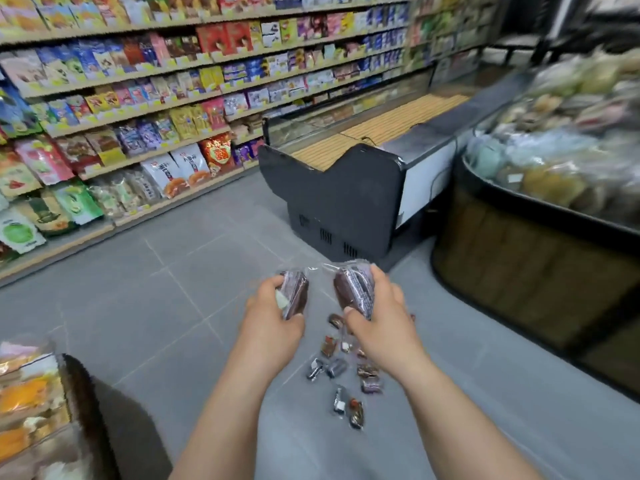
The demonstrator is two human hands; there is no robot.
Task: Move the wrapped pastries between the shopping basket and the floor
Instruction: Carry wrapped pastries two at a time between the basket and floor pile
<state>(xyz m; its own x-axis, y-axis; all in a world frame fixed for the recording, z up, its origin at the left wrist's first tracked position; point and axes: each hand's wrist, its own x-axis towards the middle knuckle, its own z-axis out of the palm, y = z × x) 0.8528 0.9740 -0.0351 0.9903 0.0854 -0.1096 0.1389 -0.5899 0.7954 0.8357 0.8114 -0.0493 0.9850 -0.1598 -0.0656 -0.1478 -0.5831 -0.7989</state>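
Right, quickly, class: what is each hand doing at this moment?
Left hand: grips a wrapped pastry.
Right hand: grips a second wrapped pastry.

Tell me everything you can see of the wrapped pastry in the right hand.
The pastry is a dark brown oval sealed in clear, shiny plastic with small print too blurred to read. The wrap's crimped end sticks out at the top. It stands roughly upright in the air above the grey floor. The right hand holds it, thumb at its lower end, fingers curled round its right side. Nothing else touches it.
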